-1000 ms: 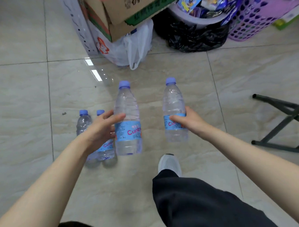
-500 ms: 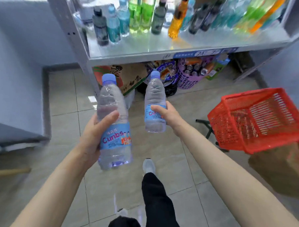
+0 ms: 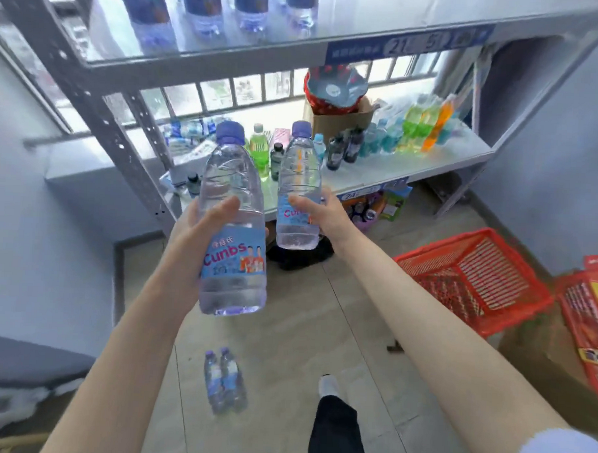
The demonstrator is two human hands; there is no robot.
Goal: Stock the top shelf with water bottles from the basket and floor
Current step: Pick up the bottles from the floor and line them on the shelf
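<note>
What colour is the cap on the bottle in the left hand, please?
Purple-blue: the cap of the bottle in the left hand, head view.

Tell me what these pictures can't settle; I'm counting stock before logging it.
Head view only:
- Top-shelf bottles: tops cut off by the frame edge and blurred, so no count.
- Red basket: its contents can't be made out.
- Two floor bottles: blurred, labels unreadable.
- Right hand covers part of its bottle's label.

Coloured drink bottles (image 3: 420, 129), cardboard box (image 3: 343, 120) on lower shelf (image 3: 458, 154).
</note>
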